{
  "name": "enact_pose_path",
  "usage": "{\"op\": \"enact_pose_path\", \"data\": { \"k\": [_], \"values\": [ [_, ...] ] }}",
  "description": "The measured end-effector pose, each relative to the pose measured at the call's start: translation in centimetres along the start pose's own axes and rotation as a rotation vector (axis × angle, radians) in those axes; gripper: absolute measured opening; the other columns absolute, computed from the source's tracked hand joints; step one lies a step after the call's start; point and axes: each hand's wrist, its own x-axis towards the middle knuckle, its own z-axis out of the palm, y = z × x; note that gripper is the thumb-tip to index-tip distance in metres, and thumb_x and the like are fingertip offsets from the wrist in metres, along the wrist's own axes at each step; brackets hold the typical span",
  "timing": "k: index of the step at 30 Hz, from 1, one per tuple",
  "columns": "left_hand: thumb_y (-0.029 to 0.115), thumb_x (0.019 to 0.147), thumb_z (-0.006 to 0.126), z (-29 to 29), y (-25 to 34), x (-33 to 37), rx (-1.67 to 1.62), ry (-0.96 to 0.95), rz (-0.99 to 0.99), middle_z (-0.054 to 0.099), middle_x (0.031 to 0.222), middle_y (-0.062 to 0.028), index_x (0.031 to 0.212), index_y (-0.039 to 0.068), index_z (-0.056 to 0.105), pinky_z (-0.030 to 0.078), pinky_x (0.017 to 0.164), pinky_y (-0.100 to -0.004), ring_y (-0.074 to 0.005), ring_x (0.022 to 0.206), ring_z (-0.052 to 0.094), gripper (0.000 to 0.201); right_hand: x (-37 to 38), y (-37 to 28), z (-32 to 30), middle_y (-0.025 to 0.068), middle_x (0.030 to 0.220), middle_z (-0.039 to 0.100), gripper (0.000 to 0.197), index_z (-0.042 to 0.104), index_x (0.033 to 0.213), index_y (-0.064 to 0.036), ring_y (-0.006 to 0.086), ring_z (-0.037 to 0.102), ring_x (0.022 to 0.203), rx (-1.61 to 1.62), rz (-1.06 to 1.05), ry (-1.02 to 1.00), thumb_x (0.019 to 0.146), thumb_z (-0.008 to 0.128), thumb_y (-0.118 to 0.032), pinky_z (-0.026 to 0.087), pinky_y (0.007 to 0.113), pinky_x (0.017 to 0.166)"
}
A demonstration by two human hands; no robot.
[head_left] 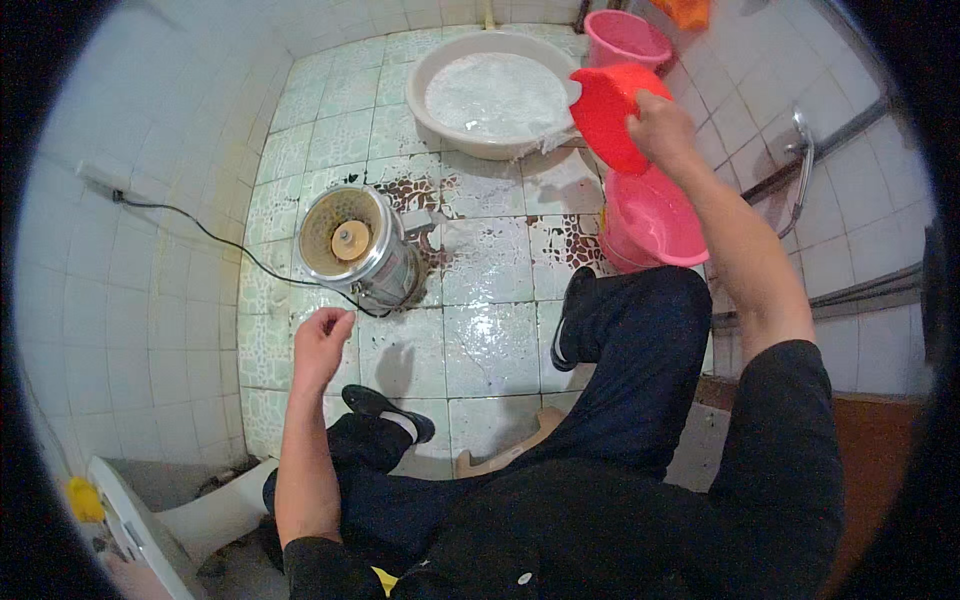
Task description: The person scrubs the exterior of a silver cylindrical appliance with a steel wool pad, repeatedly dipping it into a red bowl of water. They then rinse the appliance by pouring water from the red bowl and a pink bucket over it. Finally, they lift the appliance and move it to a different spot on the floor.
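My right hand [662, 128] grips a small red plastic basin [608, 112], tilted on edge against the rim of a large white basin [440, 125] full of foamy water. Some water runs off the white rim below it. A pink bucket [655, 222] holding a little water stands just under my right forearm. My left hand [320, 340] hangs loosely curled and holds nothing, just in front of a round steel machine [355, 245] with an open top and a black cable [215, 238].
A second pink bucket [625, 38] stands at the back right, with an orange cloth [685, 12] above it. Wet patterned floor tiles lie between my black shoes [572, 318]. A shower head and pipes [800, 150] run along the right wall. A white ceramic edge [215, 510] sits lower left.
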Motion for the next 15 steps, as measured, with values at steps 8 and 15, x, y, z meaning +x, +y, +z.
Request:
{"op": "enact_pose_path", "data": {
  "k": [8,15],
  "values": [
    [0.019,0.088,0.066,4.7,-1.3,-1.3,0.154,-0.123,-0.210,0.062,0.071,-0.0024,0.088,-0.002,0.065,0.046,0.063,-0.0242,-0.0090,0.066,0.056,0.021,-9.8,15.1,5.0,0.0233,0.090,0.065,0.030,0.064,0.093,-0.0033,0.0414,0.063,0.084,0.271,0.484,-0.037,0.075,0.062,-0.028,0.050,0.049,0.076],
    [0.016,0.089,0.065,3.0,0.2,-0.9,0.297,-0.075,-0.270,0.063,0.077,-0.0038,0.095,-0.002,0.064,0.047,0.068,-0.0256,-0.0104,0.072,0.058,0.019,-12.4,17.8,9.5,0.0220,0.093,0.064,0.037,0.061,0.098,-0.0021,0.0369,0.063,0.088,-0.076,0.298,-0.364,0.081,0.067,-0.034,0.050,0.046,0.076]
  ]
}}
